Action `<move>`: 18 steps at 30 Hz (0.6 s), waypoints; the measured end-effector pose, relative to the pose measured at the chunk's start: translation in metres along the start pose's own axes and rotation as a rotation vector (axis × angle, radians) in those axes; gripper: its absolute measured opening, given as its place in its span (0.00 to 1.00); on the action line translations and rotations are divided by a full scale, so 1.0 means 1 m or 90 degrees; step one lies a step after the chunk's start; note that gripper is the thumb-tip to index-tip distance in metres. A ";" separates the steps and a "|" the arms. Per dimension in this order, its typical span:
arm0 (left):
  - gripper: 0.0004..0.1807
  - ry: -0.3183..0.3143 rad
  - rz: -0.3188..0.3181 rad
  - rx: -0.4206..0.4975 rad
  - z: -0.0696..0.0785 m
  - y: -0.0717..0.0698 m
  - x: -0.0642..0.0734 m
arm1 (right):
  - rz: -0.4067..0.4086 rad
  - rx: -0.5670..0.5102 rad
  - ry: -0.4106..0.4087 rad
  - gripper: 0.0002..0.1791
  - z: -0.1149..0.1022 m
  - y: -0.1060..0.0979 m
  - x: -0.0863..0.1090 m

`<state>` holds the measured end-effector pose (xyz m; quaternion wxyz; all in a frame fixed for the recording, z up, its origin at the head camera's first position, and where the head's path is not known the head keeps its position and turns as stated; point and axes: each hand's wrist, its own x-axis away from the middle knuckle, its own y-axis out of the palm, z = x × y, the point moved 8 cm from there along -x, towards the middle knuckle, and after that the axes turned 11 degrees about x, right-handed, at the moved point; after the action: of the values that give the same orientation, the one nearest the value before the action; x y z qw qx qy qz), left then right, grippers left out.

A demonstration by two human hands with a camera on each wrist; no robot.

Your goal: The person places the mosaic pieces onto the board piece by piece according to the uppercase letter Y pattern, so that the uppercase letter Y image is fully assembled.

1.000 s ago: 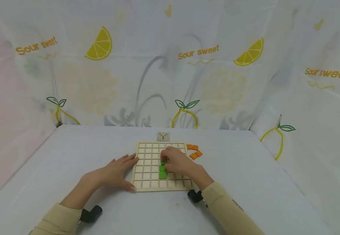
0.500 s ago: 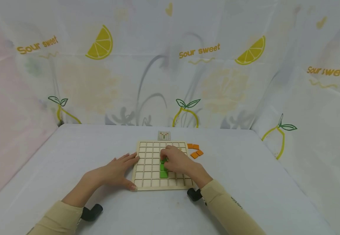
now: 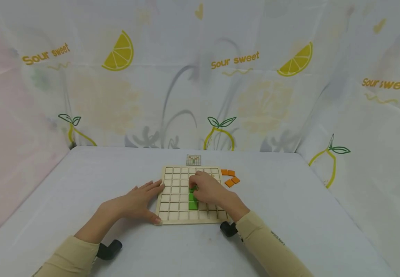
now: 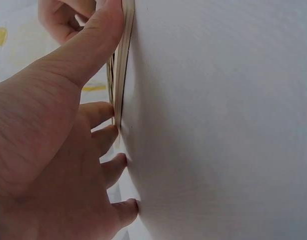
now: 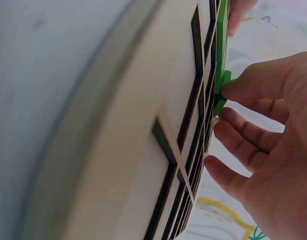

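Observation:
A square wooden grid board [image 3: 193, 222] lies on the table in the head view. My left hand [image 3: 135, 204] rests along its left side, fingers extended, with the thumb at the near left corner. My right hand [image 3: 209, 189] is over the middle of the grid, its thumb and fingers pinching a green tile [image 5: 226, 76]. That tile sits tilted at the grid in the right wrist view, partly hidden by the thumb. Toward me in the same column lies another green tile [image 3: 193, 205], flat in its cell, with one more between them.
Several orange tiles [image 3: 232, 181] lie on the white table just right of the board. A small pattern card [image 3: 193, 160] is beyond the board's far edge. Printed cloth walls [image 3: 172, 96] stand behind and at the sides.
The head view has shifted very slightly. Both hands keep their places on the board, and the right hand still pinches the green tile.

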<state>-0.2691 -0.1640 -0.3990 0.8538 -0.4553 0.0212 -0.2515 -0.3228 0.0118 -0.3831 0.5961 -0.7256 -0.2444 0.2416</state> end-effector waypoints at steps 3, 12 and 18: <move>0.63 -0.001 0.004 -0.005 -0.002 0.000 0.000 | -0.002 0.000 0.005 0.11 0.002 0.001 0.000; 0.63 0.000 0.003 -0.005 -0.001 0.000 0.000 | -0.011 0.011 0.004 0.11 0.000 -0.001 0.002; 0.63 0.001 0.003 -0.002 -0.001 0.000 0.001 | -0.017 0.027 0.005 0.11 0.001 0.000 0.002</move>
<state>-0.2685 -0.1649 -0.3991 0.8537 -0.4563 0.0237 -0.2497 -0.3223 0.0137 -0.3832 0.6155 -0.7105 -0.2468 0.2355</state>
